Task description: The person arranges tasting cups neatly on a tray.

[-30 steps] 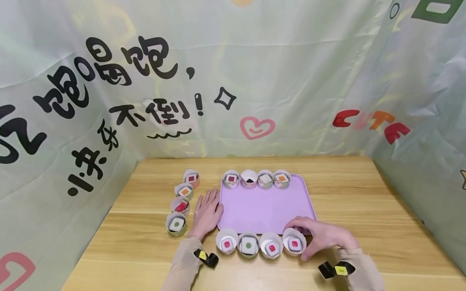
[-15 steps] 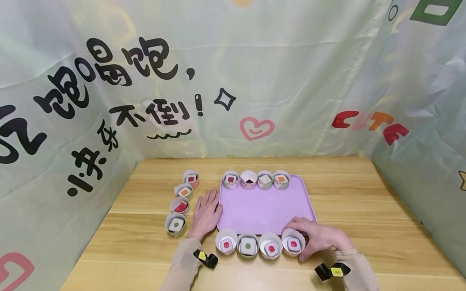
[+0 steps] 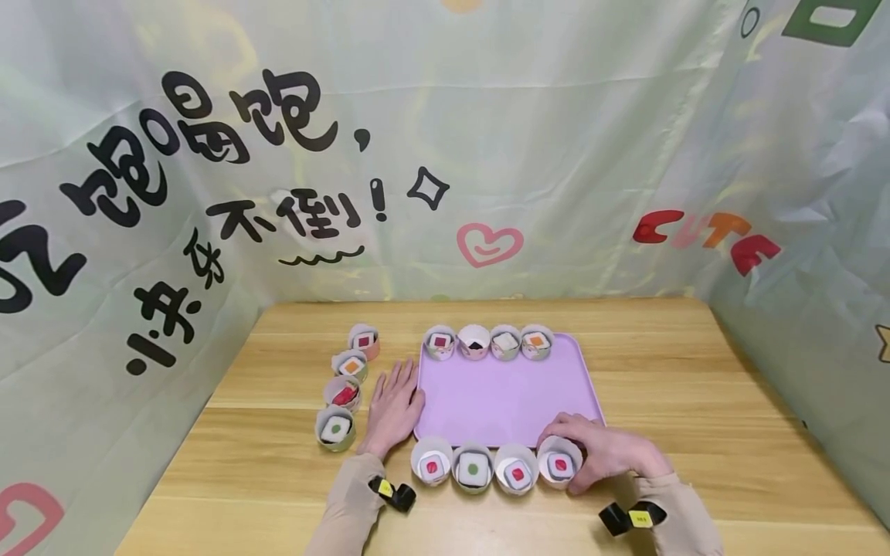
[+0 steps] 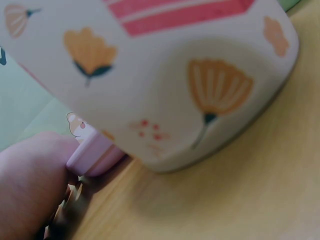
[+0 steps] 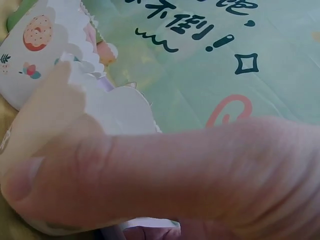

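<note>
My right hand (image 3: 605, 449) grips the rightmost paper cup (image 3: 540, 480) of a row along the tray's near edge, thumb on the near side, fingers behind. In the right wrist view, the thumb (image 5: 100, 175) lies across that cup's white wall (image 5: 120, 110). Inside sits a white, sushi-like square piece (image 3: 560, 465) with a red centre. My left hand (image 3: 394, 411) lies flat at the left edge of the lilac tray (image 3: 501, 401), fingers straight, holding nothing. A flower-printed cup (image 4: 150, 90) fills most of the left wrist view, beside the left hand (image 4: 35, 175).
Several more cups with sushi-like pieces stand about: a column (image 3: 342, 394) left of my left hand, a row (image 3: 506, 344) along the tray's far edge, and the near row's others (image 3: 473, 469). A printed cloth (image 3: 556, 154) hangs behind the wooden table (image 3: 695, 371).
My right hand has shifted slightly left and its thumb has closed in against the rightmost near cup. The left hand, tray and other cups hold their places.
</note>
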The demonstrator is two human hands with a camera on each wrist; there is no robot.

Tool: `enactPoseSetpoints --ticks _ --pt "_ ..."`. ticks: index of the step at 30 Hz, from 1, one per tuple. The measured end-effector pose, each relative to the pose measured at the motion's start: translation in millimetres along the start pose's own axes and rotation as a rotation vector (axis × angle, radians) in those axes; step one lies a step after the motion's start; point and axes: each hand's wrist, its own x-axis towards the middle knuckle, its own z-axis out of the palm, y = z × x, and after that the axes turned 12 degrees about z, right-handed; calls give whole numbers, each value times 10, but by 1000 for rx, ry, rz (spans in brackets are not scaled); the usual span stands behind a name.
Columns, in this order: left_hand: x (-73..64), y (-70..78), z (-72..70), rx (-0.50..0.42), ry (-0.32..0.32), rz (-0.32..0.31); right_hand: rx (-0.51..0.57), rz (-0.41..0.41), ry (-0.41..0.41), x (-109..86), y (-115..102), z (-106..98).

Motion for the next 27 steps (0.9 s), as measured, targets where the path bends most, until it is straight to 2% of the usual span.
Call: enactPoseSetpoints --ticks 11,27 --pt "-2 8 -6 -3 -5 0 -45 18 34 8 -4 28" --pt "-5 12 -14 -4 7 11 65 -8 -8 -27 41 -21"
